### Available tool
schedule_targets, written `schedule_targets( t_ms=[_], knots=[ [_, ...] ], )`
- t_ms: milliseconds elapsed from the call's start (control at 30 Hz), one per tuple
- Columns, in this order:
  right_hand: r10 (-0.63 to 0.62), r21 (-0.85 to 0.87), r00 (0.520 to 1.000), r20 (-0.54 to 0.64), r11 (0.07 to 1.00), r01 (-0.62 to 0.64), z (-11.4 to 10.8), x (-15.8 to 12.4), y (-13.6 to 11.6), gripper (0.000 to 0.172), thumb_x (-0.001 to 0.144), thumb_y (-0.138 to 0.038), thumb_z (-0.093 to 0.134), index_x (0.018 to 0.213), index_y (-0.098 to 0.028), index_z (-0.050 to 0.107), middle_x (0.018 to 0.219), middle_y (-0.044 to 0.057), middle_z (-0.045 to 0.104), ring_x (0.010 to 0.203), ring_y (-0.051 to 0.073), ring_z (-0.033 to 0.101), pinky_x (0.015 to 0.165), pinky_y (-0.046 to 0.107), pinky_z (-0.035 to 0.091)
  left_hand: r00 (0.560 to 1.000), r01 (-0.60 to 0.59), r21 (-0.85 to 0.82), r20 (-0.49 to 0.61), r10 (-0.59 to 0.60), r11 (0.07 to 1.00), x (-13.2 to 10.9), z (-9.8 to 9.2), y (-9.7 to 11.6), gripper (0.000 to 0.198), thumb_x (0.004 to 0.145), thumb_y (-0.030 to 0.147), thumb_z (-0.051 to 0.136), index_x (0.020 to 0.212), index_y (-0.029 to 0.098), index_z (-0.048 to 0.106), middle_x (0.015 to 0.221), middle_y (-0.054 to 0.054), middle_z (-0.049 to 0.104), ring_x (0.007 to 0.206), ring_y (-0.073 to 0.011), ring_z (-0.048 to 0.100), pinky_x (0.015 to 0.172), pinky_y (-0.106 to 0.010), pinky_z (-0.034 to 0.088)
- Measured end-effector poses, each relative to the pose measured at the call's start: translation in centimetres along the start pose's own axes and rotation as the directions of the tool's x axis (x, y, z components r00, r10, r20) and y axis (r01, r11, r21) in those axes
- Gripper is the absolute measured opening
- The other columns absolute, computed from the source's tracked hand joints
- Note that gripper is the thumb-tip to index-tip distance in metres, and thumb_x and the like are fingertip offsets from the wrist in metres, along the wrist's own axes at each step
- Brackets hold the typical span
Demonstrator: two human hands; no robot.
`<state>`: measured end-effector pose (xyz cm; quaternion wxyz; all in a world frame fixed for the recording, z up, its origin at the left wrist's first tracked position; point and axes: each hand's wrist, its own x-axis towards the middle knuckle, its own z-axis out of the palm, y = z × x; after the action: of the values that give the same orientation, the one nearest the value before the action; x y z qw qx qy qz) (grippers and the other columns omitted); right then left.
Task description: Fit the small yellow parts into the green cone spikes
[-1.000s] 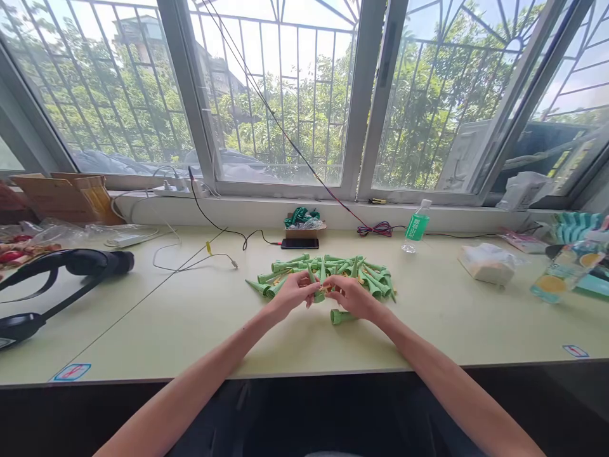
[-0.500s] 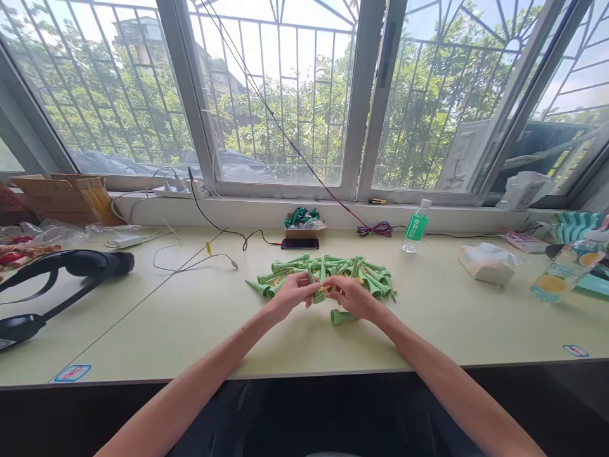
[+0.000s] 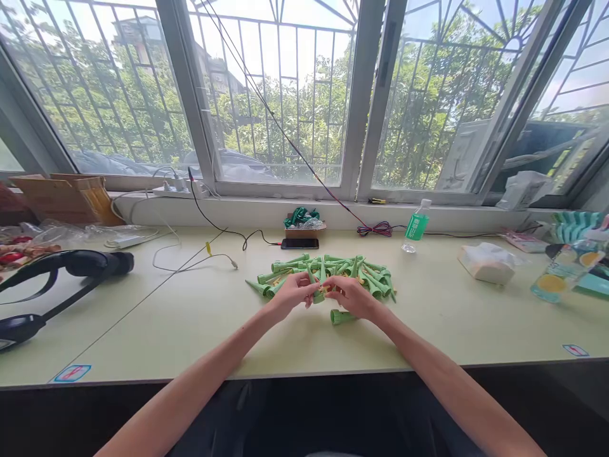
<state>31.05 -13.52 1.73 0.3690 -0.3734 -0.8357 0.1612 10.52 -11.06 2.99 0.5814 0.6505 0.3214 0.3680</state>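
Observation:
A pile of green cone-shaped pieces lies on the pale table, with small orange-yellow bits among them. My left hand is closed on one green cone, its wide end toward me. At that cone's wide end, my right hand pinches something small and yellowish, partly hidden by the fingers. A separate green cone lies just below my right hand, its open end facing left.
Behind the pile are a black phone and a small box with green material. A bottle and tissue pack stand to the right. A black headset, cables and a cardboard box are at left.

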Motion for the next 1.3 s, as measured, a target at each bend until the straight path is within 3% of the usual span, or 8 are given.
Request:
schedule_targets(
  t_ms=[633,1300],
  knots=[
    [0.0,-0.022,1.0,0.01,1.0,0.001,-0.05,0.05,-0.23,0.014,0.092,-0.028,0.054,0.09,-0.018,0.064,0.066,-0.002,0.058,0.059,0.011,0.047,0.059,0.022,0.038,1.0,0.006,0.025,0.002,-0.006,1.0,-0.04,0.27,0.05,0.029,0.075,0.04,0.072,0.084,0.014,0.061,0.059,0.001,0.055,0.047,-0.0089,0.049,0.046,-0.022,0.042],
    [0.029,-0.058,0.999,0.036,0.998,-0.027,-0.18,0.1,-0.62,0.03,0.095,-0.024,0.045,0.066,-0.018,0.052,0.057,-0.002,0.057,0.052,0.011,0.048,0.058,0.023,0.036,0.999,0.023,0.099,0.038,-0.026,0.995,-0.39,0.77,0.46,0.032,0.075,0.041,0.072,0.086,0.013,0.062,0.057,0.002,0.053,0.048,-0.01,0.052,0.046,-0.023,0.043]
  ],
)
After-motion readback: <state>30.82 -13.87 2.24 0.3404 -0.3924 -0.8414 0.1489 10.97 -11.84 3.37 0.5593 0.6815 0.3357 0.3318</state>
